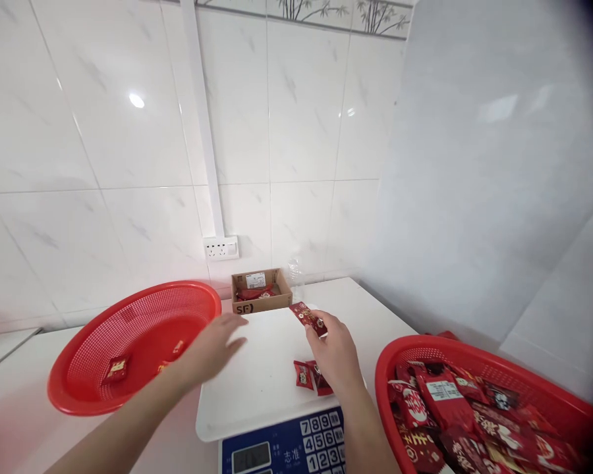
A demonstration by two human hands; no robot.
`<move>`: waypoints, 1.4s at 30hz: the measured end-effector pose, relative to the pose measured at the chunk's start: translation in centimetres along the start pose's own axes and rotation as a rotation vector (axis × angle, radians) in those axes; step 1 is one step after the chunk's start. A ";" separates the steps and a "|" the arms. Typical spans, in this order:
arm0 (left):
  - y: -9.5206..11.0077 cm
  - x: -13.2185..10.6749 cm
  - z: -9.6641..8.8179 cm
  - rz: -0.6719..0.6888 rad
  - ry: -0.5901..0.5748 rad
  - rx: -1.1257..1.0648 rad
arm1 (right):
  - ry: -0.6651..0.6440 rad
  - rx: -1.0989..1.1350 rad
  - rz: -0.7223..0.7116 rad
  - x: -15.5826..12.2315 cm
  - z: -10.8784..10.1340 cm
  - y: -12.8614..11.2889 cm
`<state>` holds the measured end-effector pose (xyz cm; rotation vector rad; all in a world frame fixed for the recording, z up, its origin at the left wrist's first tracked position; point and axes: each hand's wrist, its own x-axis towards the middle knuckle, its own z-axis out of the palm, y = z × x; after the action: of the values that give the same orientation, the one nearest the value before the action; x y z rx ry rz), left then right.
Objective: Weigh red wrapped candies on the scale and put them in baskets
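Observation:
My right hand (335, 352) pinches a small red wrapped candy packet (307, 316) above the white platform of a digital scale (261, 388). Two more red packets (310, 377) lie on the platform just under that hand. My left hand (215, 349) hovers open, fingers stretched out, between the scale and a red mesh basket on the left (128, 342). That basket holds a few red packets (116, 368). A second red basket (479, 401) at the right is filled with several red packets.
The scale's blue keypad and display (286, 451) face me at the bottom edge. A small cardboard box (261, 290) with red packets stands against the tiled wall, beside a clear plastic bag (296, 276). A wall socket (221, 247) sits above it.

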<state>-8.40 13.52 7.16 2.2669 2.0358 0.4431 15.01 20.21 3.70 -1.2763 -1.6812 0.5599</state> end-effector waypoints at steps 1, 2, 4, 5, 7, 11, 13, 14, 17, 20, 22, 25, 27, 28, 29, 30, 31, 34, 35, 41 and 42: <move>1.4 -0.1 0.9 0.069 -0.048 -0.030 | 0.016 0.011 -0.002 0.0 0.0 0.0; 2.9 -0.2 1.8 0.143 -0.095 -0.058 | 0.032 0.022 -0.005 0.0 -0.1 -0.1; 5.9 -0.1 3.6 0.300 -0.170 -0.109 | 0.060 0.043 -0.009 0.0 -0.2 -0.2; 7.1 0.1 4.4 0.370 -0.189 -0.130 | 0.073 0.054 -0.012 0.0 -0.2 -0.2; 9.0 0.6 5.6 0.489 -0.211 -0.167 | 0.091 0.077 -0.019 0.0 -0.3 -0.2; 10.4 1.9 7.0 0.579 -0.203 -0.174 | 0.091 0.116 -0.032 -0.1 -0.3 -0.4; 10.4 2.3 7.2 0.577 -0.193 -0.148 | 0.088 0.129 -0.031 -0.1 -0.2 -0.5; 10.3 2.6 7.2 0.573 -0.188 -0.130 | 0.087 0.134 -0.029 -0.1 -0.2 -0.5; 9.9 3.3 7.5 0.545 -0.178 -0.061 | 0.079 0.147 -0.023 -0.1 -0.2 -0.6; 9.3 4.0 7.8 0.493 -0.176 0.008 | 0.067 0.158 -0.014 -0.1 -0.2 -0.5; 8.8 4.3 7.9 0.445 -0.168 0.038 | 0.062 0.166 -0.009 0.0 -0.1 -0.4; 7.5 4.2 7.1 0.357 -0.132 0.059 | 0.058 0.177 -0.005 0.1 -0.1 -0.4; 6.1 3.7 5.8 0.282 -0.086 0.061 | 0.055 0.186 -0.002 0.0 -0.2 -0.5; 5.1 3.3 5.0 0.238 -0.054 0.059 | 0.054 0.189 0.002 0.0 -0.2 -0.5; 4.0 2.9 4.2 0.187 -0.017 0.055 | 0.052 0.192 0.007 0.0 -0.2 -0.6; 2.7 2.4 3.2 0.130 0.023 0.052 | 0.049 0.194 0.012 0.0 -0.3 -0.6; 1.4 1.9 2.3 0.066 0.060 0.050 | 0.047 0.195 0.016 0.0 -0.3 -0.6; -2.9 0.3 -0.2 -0.106 0.158 0.062 | 0.043 0.197 0.020 -0.1 -0.3 -0.7; -4.3 -0.3 -0.8 -0.153 0.186 0.063 | 0.041 0.197 0.019 -0.1 -0.3 -0.7; -7.8 -2.9 -1.4 -0.251 0.230 -0.023 | 0.022 0.181 0.001 -0.2 0.2 -0.8; -7.3 -3.2 -1.1 -0.258 0.237 -0.063 | 0.018 0.179 -0.007 -0.3 0.3 -0.9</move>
<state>-15.99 11.15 5.89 1.9601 2.3458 0.7722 14.29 19.66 4.17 -1.1430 -1.5827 0.6770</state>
